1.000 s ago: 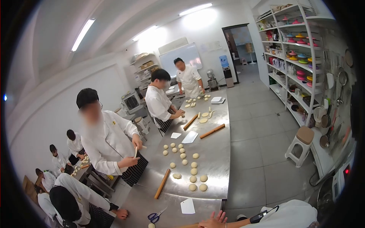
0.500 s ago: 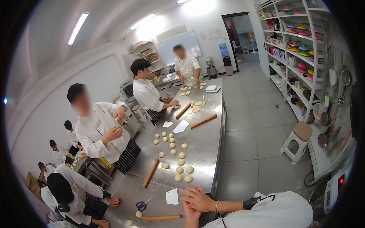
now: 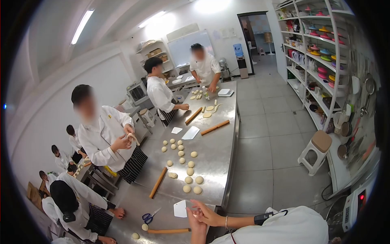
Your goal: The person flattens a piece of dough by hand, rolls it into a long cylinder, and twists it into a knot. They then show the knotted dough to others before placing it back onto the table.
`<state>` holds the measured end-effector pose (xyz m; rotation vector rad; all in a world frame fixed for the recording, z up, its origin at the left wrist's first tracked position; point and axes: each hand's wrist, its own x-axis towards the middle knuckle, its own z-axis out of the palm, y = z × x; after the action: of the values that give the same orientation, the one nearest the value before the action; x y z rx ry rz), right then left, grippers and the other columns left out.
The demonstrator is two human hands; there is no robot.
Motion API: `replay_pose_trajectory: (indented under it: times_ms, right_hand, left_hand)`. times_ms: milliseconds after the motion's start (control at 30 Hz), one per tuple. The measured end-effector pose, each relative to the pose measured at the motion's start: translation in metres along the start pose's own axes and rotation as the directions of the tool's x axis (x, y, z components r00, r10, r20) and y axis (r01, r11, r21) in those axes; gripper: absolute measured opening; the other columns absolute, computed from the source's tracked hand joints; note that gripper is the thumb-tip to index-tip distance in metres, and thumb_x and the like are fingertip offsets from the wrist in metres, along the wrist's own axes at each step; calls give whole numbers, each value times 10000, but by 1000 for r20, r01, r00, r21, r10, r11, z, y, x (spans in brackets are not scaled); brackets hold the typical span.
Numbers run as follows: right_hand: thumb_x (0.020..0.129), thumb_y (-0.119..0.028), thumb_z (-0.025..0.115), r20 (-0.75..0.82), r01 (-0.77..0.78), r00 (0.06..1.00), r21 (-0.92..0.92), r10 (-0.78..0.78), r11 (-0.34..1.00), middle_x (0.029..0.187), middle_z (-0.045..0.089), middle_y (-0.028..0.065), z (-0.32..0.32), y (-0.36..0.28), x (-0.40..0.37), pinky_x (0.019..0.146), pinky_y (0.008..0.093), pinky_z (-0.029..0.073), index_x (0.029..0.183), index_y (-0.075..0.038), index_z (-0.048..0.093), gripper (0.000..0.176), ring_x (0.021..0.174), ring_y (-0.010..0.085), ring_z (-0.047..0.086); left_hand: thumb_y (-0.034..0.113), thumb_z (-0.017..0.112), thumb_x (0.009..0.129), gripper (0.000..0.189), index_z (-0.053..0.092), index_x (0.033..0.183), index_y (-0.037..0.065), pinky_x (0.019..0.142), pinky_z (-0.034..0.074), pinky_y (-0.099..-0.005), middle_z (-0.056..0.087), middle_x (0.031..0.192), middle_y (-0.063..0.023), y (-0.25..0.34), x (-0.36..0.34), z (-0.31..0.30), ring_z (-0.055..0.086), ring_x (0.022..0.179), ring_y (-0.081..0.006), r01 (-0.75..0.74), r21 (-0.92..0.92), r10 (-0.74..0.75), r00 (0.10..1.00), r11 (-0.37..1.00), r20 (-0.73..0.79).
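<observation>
My right hand [image 3: 206, 214], with a bangle and a dark band on the wrist, lies against my left hand [image 3: 196, 226] at the table's near edge. The fingers of both hands are curled together. A small pale spot shows between them, but I cannot make out what it is. Just left of them lies a white scraper [image 3: 179, 208] on the metal table [image 3: 219, 162]. Further left are blue-handled scissors [image 3: 149, 217], a wooden rolling pin [image 3: 168, 231] and a dough ball [image 3: 145, 227]. Several more dough balls [image 3: 190, 171] rest beyond my hands.
Another rolling pin [image 3: 158, 182] lies mid-table. A co-worker [image 3: 107, 136] across the table holds a strip of dough [image 3: 133, 139]. Two people stand at the far end, near a scale [image 3: 226, 92]. A stool [image 3: 316, 150] and shelving [image 3: 313, 61] are on the right.
My right fingers, spread earlier, have curled in against my left hand. The co-worker across has lowered the dough strip. The person at the far end has leaned over the table.
</observation>
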<state>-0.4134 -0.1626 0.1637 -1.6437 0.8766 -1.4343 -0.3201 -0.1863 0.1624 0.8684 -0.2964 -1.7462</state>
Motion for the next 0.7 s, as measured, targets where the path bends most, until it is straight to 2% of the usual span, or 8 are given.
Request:
replay_pose_trajectory:
  times_ms: [33, 300, 367, 400, 467, 600, 667, 700]
  right_hand:
    - [952, -416, 442, -21, -89, 995, 279, 99, 956, 1492, 193, 141, 7, 3, 0, 1081, 397, 264, 1453, -73, 106, 694, 1327, 282, 310]
    - [972, -468, 343, 76, -346, 893, 748, 444, 567, 1486, 237, 92, 25, -9, 14, 1097, 337, 264, 1459, -81, 87, 673, 1349, 219, 285]
    - [974, -467, 336, 112, -389, 846, 799, 522, 459, 1474, 273, 91, 30, -14, 17, 1095, 328, 269, 1456, -74, 105, 664, 1342, 205, 300]
    - [986, -411, 351, 156, -386, 842, 842, 516, 376, 1411, 355, 84, 35, -13, 17, 1072, 318, 295, 1430, -69, 184, 585, 1305, 177, 346]
    - [999, -354, 366, 251, -434, 819, 859, 516, 271, 1349, 438, 76, 35, -8, 15, 1050, 307, 320, 1405, -64, 263, 509, 1269, 149, 393]
    - [937, -144, 513, 268, -591, 682, 750, 680, 297, 1067, 603, 69, 45, 35, 3, 858, 301, 476, 1089, -28, 544, 194, 982, 172, 585]
    - [928, -140, 526, 367, -602, 736, 739, 569, 302, 895, 605, 83, 52, 30, 6, 703, 282, 518, 964, -39, 561, 112, 811, 174, 604]
    - [923, -130, 531, 425, -656, 632, 739, 648, 155, 872, 595, 96, 51, 47, 1, 653, 289, 520, 930, -31, 545, 100, 767, 183, 597]
  left_hand:
    - [470, 423, 956, 412, 417, 708, 141, 684, 480, -360, 493, 694, -23, 4, 3, 1, 547, 698, -181, -58, -21, 58, 998, 998, -5]
    - [324, 397, 992, 341, 503, 780, 77, 698, 464, -324, 549, 768, -34, 22, -14, 9, 543, 725, -160, -313, 395, 278, 950, 864, 145]
    - [302, 369, 988, 371, 581, 1033, 0, 854, 428, -364, 603, 978, -106, 19, -24, 17, 549, 929, -226, -649, 619, 546, 742, 442, 389]
    - [302, 369, 988, 371, 581, 1033, 0, 854, 428, -364, 603, 978, -106, 22, -25, 16, 549, 929, -226, -640, 625, 548, 749, 448, 374]
    - [304, 366, 951, 454, 499, 1258, -4, 990, 315, -476, 508, 1221, -201, 33, -27, 10, 434, 1151, -356, -753, 629, 524, 462, -195, 715]
    - [437, 452, 866, 704, 289, 1421, 35, 1063, 156, -545, 248, 1476, -177, 52, -32, -38, 205, 1344, -398, -346, 708, 407, 629, -616, 662]
    - [537, 358, 910, 749, 214, 1444, 32, 1087, 115, -500, 200, 1483, -210, 55, -47, -89, 189, 1356, -374, -331, 847, 566, 634, -416, 526]
    - [448, 433, 895, 736, 193, 1446, 23, 1063, 188, -491, 272, 1446, -213, 58, -62, -120, 276, 1305, -372, -249, 926, 691, 615, -285, 379]
